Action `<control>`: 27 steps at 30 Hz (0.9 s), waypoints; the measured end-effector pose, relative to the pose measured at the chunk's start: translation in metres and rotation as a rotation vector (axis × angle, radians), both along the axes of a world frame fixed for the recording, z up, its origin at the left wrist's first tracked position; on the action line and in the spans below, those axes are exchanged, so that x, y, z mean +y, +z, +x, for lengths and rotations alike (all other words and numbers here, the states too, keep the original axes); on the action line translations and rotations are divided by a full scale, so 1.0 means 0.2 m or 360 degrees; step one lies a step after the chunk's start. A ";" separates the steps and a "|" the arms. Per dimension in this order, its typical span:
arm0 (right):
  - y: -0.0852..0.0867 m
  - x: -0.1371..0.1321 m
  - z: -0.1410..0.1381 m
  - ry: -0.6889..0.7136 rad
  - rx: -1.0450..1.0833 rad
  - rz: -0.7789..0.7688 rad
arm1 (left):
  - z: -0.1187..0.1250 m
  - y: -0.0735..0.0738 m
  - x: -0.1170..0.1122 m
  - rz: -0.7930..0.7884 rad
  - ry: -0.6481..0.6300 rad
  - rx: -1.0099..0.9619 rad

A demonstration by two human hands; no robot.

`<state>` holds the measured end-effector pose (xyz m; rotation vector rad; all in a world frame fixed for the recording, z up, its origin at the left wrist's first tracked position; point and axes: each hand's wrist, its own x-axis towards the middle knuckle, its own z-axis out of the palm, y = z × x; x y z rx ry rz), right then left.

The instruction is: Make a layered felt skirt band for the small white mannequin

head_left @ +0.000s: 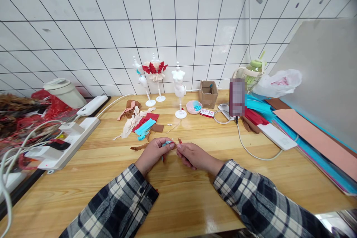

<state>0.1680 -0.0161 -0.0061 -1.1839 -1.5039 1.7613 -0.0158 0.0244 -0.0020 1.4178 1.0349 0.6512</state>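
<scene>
Over the middle of the table, my left hand (155,152) is closed in a pinch on a small blue crepe paper strip (167,143), which also hangs below the fingers. Fingertip to fingertip with it, my right hand (193,155) pinches a brown-red crepe paper piece (180,141). Whether the two pieces are joined is hidden by the fingers. A twisted brown strip (138,148) lies left of my left hand. Beyond the hands are blue crepe paper (145,129), red crepe paper (153,118), cream crepe paper (131,124) and a brown piece (157,128).
Small white mannequins (179,81) stand by the tiled wall, one dressed in cream and red ruffles (154,70). Near them are a pink bowl (190,108) and cardboard box (208,98). A phone (237,98) with cables stands right. A power strip (72,145) lies left.
</scene>
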 end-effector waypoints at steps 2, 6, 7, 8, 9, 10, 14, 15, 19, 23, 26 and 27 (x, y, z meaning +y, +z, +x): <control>0.00 0.00 0.00 0.0002 0.0006 0.0010 | 0.00 0.00 0.00 -0.0007 -0.0005 -0.0005; 0.01 0.00 0.00 0.0002 -0.0006 0.0026 | 0.01 0.01 -0.01 -0.0038 0.0005 -0.0009; 0.01 0.00 0.00 -0.0001 -0.0006 0.0030 | 0.01 0.02 -0.01 -0.0050 0.0009 -0.0011; 0.01 0.00 0.00 -0.0004 -0.0004 0.0031 | 0.01 0.02 -0.01 -0.0061 0.0015 -0.0012; 0.01 0.00 0.00 -0.0007 0.0001 0.0029 | 0.01 0.02 -0.01 -0.0067 0.0019 -0.0015; 0.01 0.00 0.00 -0.0013 0.0004 0.0024 | 0.01 0.02 -0.01 -0.0068 0.0026 -0.0017; 0.00 0.00 0.00 -0.0033 0.0013 0.0002 | 0.01 0.02 -0.01 -0.0044 0.0019 -0.0013; 0.00 0.00 0.00 -0.0042 0.0011 -0.0010 | 0.01 0.02 -0.01 -0.0041 0.0019 -0.0013; 0.00 0.00 0.00 -0.0072 0.0006 -0.0034 | 0.01 0.02 -0.01 -0.0062 0.0032 -0.0026; 0.01 0.00 -0.01 -0.0062 -0.0018 -0.0021 | 0.00 0.02 -0.01 -0.0085 -0.0004 -0.0100; 0.02 -0.01 0.00 -0.0056 -0.0066 -0.0007 | 0.00 0.01 -0.01 -0.0102 -0.0007 -0.0153; 0.02 -0.01 0.00 -0.0049 -0.0072 0.0001 | -0.01 0.01 -0.01 -0.0114 -0.0006 -0.0158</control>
